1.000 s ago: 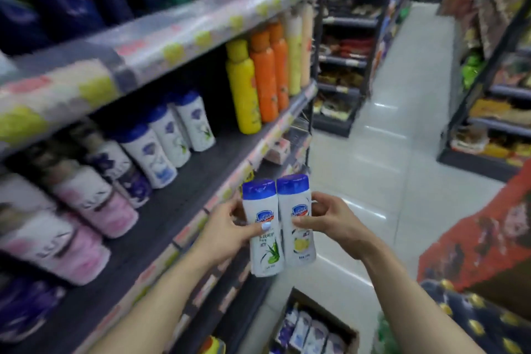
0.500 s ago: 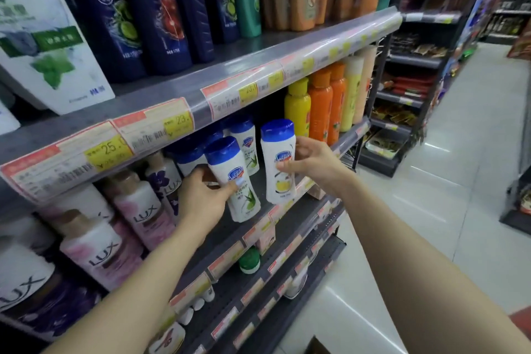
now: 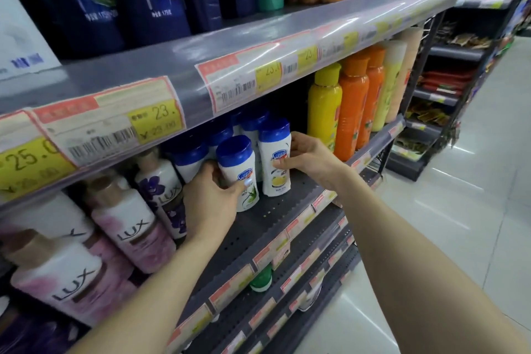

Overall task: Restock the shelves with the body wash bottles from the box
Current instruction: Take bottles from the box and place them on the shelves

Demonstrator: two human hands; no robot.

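Two white body wash bottles with blue caps stand on the dark perforated shelf (image 3: pixel 275 218). My left hand (image 3: pixel 212 198) grips the left bottle (image 3: pixel 238 169), which has a green leaf on its label. My right hand (image 3: pixel 310 158) holds the right bottle (image 3: pixel 274 161), which has a yellow lemon on its label. Both bottles sit upright in front of several more blue-capped bottles (image 3: pixel 192 158) further back on the same shelf. The box is out of view.
Pink and purple LUX bottles (image 3: pixel 129 227) fill the shelf to the left. Yellow and orange bottles (image 3: pixel 339 112) stand to the right. An upper shelf with price tags (image 3: pixel 244 80) overhangs closely. A tiled aisle floor (image 3: pixel 459 210) lies to the right.
Both hands have carried the two bottles up from waist height and deeper onto the shelf, under the overhanging shelf edge. The bottles now rest on the shelf surface.
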